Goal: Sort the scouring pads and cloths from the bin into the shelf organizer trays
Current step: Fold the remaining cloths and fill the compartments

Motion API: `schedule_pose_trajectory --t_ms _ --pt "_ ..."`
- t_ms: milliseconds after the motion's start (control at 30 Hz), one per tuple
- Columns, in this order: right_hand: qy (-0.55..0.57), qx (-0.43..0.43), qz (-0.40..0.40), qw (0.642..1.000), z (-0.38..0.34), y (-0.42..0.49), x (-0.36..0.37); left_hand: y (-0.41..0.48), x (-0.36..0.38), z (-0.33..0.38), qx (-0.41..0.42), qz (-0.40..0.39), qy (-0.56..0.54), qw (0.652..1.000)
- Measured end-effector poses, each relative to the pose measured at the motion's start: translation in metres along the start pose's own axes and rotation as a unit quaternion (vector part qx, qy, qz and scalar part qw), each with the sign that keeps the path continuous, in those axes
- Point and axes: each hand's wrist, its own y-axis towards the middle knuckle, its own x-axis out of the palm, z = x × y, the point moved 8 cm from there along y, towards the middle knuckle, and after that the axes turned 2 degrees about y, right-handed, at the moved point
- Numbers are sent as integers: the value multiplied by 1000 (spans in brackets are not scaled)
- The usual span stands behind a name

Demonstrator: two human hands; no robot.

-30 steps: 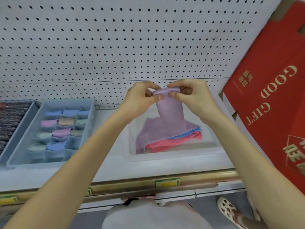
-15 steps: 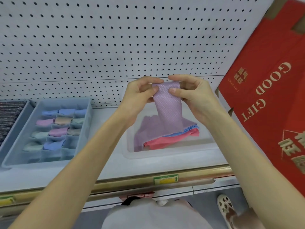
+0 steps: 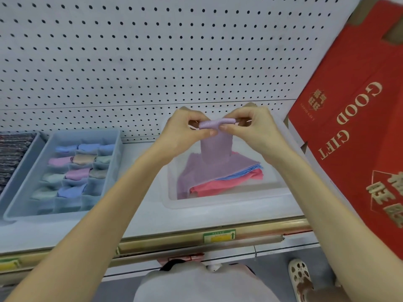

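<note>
Left hand [image 3: 185,130] and right hand [image 3: 256,129] pinch the lilac textured cloth [image 3: 216,149], rolled tighter than before. White shelf [image 3: 144,208] shows beside the clear plastic bin [image 3: 218,204].

Figure: shelf surroundings.
We see a red carton [image 3: 349,138] lettered GOOD GIFT at the shelf's [image 3: 139,219] right end, a pegboard [image 3: 152,51] behind, and a green-yellow label [image 3: 219,236] on the front edge.
</note>
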Motion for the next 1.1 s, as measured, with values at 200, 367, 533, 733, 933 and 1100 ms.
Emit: schedule_pose_trajectory --t_ms 200,367,533,733,933,1100 --pt "239 67 -96 964 -2 -2 18 -11 23 -18 -93 -113 -266 953" --pt "334 140 -65 930 9 -1 29 -34 59 -24 -147 -142 -361 910" --pt "340 175 -21 924 27 -7 29 -38 68 -34 -187 -117 -354 909" --pt "316 242 -72 915 53 -33 46 -37 63 -39 -219 -21 -407 887" --pt "243 213 -106 940 59 -42 55 -41 58 -49 -226 -57 -360 903" --pt "207 137 -29 968 58 -32 45 -42 39 -55 -198 -46 -259 944"
